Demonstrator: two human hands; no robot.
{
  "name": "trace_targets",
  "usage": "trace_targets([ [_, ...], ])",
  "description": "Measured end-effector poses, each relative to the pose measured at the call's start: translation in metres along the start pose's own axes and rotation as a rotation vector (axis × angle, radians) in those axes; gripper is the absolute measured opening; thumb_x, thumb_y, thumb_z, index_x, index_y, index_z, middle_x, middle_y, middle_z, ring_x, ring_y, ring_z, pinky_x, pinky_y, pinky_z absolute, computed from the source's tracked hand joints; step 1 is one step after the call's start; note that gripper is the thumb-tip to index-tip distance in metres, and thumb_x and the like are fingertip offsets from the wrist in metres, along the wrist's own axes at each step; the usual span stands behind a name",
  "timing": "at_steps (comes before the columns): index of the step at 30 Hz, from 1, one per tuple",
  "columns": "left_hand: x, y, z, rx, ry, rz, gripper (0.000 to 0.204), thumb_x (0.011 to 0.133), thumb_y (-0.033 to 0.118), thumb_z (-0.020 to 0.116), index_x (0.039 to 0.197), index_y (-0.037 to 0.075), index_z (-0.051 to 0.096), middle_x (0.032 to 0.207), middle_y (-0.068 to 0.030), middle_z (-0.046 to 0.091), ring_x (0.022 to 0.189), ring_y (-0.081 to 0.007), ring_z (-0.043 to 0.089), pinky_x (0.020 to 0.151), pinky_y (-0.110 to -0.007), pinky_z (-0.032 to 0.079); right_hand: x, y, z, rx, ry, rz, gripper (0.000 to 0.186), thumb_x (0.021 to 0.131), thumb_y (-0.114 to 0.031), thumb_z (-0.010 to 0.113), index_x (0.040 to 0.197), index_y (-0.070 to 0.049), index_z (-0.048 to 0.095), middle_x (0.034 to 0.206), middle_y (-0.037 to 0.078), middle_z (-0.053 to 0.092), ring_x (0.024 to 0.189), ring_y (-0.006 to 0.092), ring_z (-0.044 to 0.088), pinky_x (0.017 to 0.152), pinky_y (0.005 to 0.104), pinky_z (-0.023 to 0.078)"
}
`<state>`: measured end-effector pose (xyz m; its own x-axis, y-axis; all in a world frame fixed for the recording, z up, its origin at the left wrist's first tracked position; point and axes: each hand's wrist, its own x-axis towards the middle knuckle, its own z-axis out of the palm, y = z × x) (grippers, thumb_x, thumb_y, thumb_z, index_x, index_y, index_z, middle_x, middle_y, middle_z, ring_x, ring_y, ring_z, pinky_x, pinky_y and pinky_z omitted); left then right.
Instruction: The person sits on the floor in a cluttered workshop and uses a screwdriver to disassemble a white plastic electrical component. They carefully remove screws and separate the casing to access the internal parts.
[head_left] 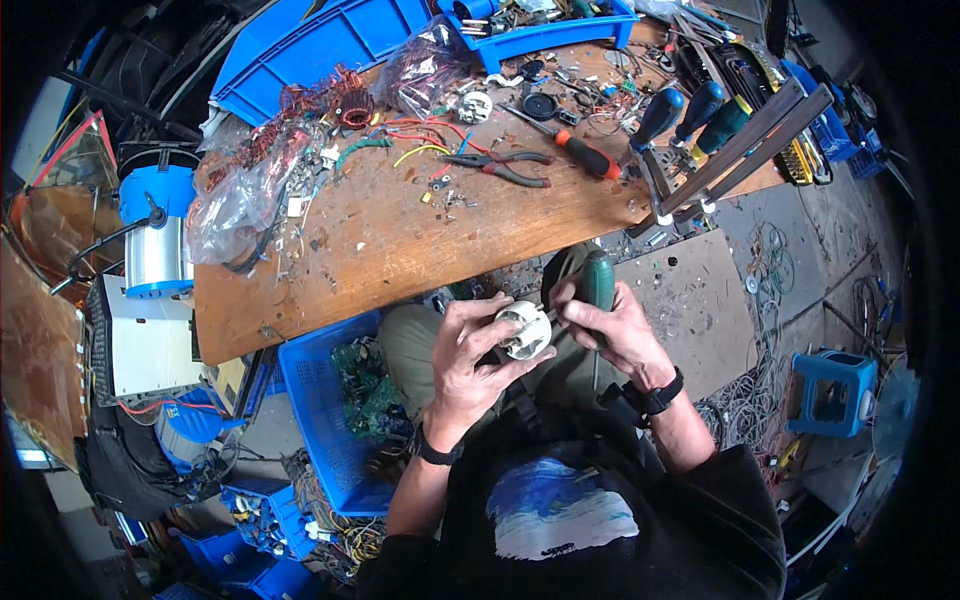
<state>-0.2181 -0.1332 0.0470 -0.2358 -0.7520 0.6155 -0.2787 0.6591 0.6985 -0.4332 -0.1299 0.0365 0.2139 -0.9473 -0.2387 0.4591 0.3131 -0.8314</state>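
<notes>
Head view: left hand (pixel 468 352) is wrapped around a small white round plastic part (pixel 524 330), fingers curled over its top and side, thumb under it, held above the person's lap just below the near edge of the wooden workbench (pixel 400 250). Right hand (pixel 612 325) is closed in a fist on a green-handled screwdriver (pixel 598 283), handle sticking up out of the fist, shaft angled left toward the white part; the tip seems to meet the part but is too small to see clearly. Black bands on both wrists.

On the bench: red-handled pliers (pixel 500 165) near the middle, a red-and-black screwdriver (pixel 580 150) just right of them, loose coloured wires and small scraps around. Clear plastic bags (pixel 235 190) with copper coils and parts lie at the left end. A rack of blue and green handled screwdrivers (pixel 700 115) sits at the right end. Blue bins (pixel 320 40) along the far edge.

On the floor: a blue crate (pixel 318 420) holding green circuit boards left of the person's knee, a blue and silver cylinder unit (pixel 158 225) further left, a small blue stool (pixel 832 390) at right, tangled wire well right of the hands.
</notes>
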Motion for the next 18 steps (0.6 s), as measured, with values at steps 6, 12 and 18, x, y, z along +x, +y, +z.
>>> trace_targets([
  [6, 0.002, 0.008, 0.006, 0.003, 0.004, -0.034, 0.057, 0.064, 0.01, 0.095, 0.114, 0.011, 0.067, 0.108, -0.0107, 0.063, 0.103, -0.0279, 0.064, 0.094, -0.043, 0.057, 0.003, 0.014, -0.01, 0.074, -0.067, 0.036, 0.02, 0.091, -0.015, 0.078, 0.102, -0.001, 0.067, 0.087, 0.004, 0.068, 0.064, 0.0055, 0.056, 0.052, 0.0193, 0.042],
  [12, 0.003, 0.009, 0.006, 0.093, -0.045, -0.069, 0.057, 0.06, 0.011, 0.096, 0.11, 0.009, 0.069, 0.109, -0.0122, 0.063, 0.102, -0.0291, 0.065, 0.091, -0.043, 0.056, 0.006, 0.021, -0.007, 0.148, -0.027, 0.038, 0.021, 0.096, -0.017, 0.072, 0.108, -0.002, 0.065, 0.09, 0.003, 0.066, 0.065, 0.0058, 0.054, 0.054, 0.0196, 0.042],
  [18, 0.003, 0.014, 0.008, 0.148, -0.071, -0.138, 0.053, 0.063, 0.008, 0.094, 0.11, 0.01, 0.07, 0.11, -0.012, 0.063, 0.101, -0.028, 0.065, 0.087, -0.04, 0.056, 0.01, 0.03, -0.01, 0.181, -0.05, 0.063, 0.02, 0.098, -0.017, 0.07, 0.11, -0.002, 0.064, 0.091, 0.003, 0.064, 0.068, 0.0059, 0.053, 0.057, 0.0197, 0.043],
])
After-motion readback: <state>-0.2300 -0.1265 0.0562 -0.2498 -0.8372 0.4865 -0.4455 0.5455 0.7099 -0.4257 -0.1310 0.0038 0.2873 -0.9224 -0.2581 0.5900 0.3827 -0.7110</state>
